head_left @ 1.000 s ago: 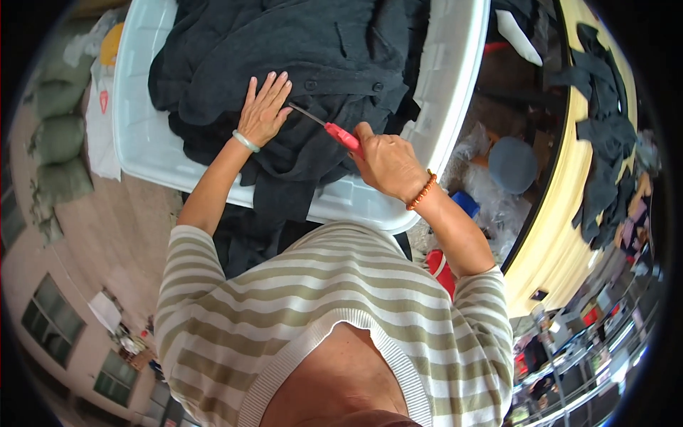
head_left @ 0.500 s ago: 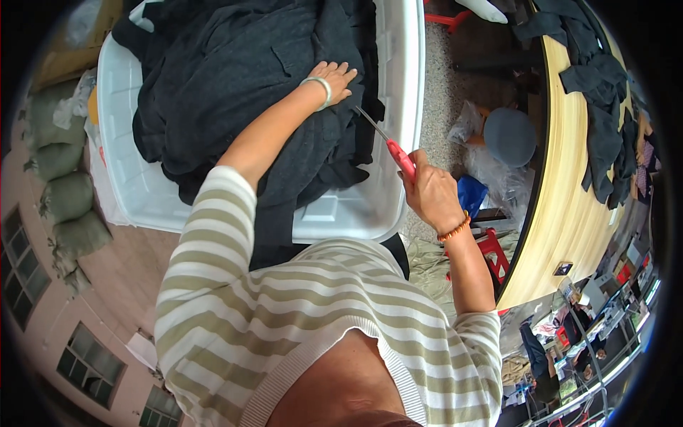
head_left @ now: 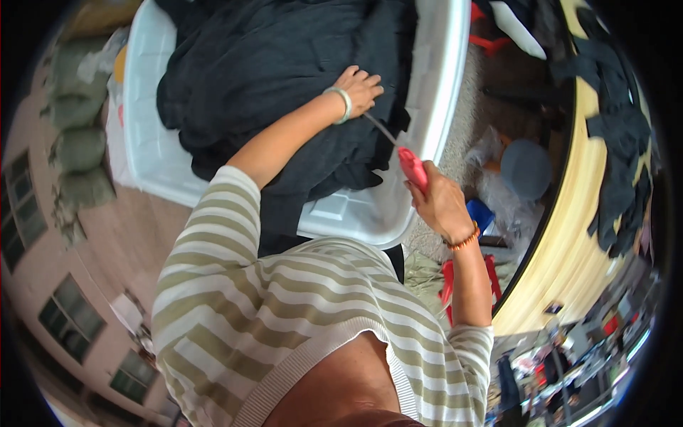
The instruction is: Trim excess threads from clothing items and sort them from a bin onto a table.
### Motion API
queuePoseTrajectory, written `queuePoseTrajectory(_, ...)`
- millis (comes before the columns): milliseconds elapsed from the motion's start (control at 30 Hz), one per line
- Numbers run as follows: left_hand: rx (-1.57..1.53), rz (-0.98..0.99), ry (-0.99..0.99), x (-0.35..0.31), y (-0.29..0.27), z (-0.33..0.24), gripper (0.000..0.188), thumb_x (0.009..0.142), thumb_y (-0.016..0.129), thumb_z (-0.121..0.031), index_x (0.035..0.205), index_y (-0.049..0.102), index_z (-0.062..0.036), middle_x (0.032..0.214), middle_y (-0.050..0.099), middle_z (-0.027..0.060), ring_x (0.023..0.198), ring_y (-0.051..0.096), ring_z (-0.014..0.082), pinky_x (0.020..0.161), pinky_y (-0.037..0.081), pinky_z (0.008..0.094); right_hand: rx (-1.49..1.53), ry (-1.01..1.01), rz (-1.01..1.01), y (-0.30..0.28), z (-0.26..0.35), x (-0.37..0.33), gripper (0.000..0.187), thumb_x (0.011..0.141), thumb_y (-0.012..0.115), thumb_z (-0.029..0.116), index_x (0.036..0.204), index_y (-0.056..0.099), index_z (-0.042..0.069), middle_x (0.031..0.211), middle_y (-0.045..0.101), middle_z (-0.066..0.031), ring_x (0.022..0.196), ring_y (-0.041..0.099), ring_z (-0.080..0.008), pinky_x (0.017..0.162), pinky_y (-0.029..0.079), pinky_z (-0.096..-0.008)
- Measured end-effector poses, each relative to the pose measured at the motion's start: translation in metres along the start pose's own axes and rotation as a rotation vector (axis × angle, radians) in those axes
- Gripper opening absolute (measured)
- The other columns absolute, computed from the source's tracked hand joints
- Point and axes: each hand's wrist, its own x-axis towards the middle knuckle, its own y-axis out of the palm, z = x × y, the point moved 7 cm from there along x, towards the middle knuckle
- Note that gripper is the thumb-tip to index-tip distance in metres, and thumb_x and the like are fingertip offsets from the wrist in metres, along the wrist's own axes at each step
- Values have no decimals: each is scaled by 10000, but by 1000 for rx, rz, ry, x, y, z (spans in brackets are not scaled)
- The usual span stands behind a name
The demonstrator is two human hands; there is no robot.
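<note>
A heap of black cloth garments [head_left: 263,85] fills much of a white plastic tub [head_left: 153,142] in front of me. My left hand [head_left: 361,89], with a pale bangle at its wrist, rests palm down on the cloth, its fingers a little apart. My right hand [head_left: 441,203], wearing a beaded bracelet, is closed around the red handle of what look like scissors [head_left: 413,169]. Their thin metal blade points up and left, its tip at the cloth just below my left hand. Whether the tip touches the cloth I cannot tell.
To the right stands a wood-topped table [head_left: 562,235] with dark garments [head_left: 615,149] draped on it. A round grey stool seat [head_left: 525,169] and clear plastic bags [head_left: 498,196] are between tub and table. Stuffed green sacks [head_left: 78,149] line the left.
The view has shifted, so the tub and table appear farther right. My left hand still lies on the cloth. The blade tip is now closer to my left hand.
</note>
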Motion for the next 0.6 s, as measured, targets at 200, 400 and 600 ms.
queuePoseTrajectory(200, -92, -633, -711, -213, -58, 106, 852, 724, 725, -544, 1426, 405, -181, 1517, 294, 140, 1399, 222, 384, 1069, 93, 654, -53, 59, -70, 10, 1, -3, 311, 882, 613, 172, 1151, 502, 65, 773, 636, -239, 761, 630, -439, 674, 487, -478)
queuePoseTrajectory(400, -705, -489, -1069, -364, 80, 239, 921, 727, 770, -487, 1435, 365, -58, 1439, 408, 219, 1324, 388, 403, 1081, 318, 467, -160, -53, 18, 38, 46, 15, 323, 880, 621, 171, 1160, 499, 66, 781, 654, -210, 759, 647, -416, 660, 500, -463)
queuePoseTrajectory(600, -348, -497, -511, -332, -27, 98, 506, 745, 744, -235, 1123, 541, 32, 990, 590, 192, 987, 551, 397, 947, 423, 431, -271, 17, -6, 37, 58, 8, 318, 916, 605, 220, 1170, 501, 59, 776, 686, -138, 749, 696, -296, 672, 528, -378)
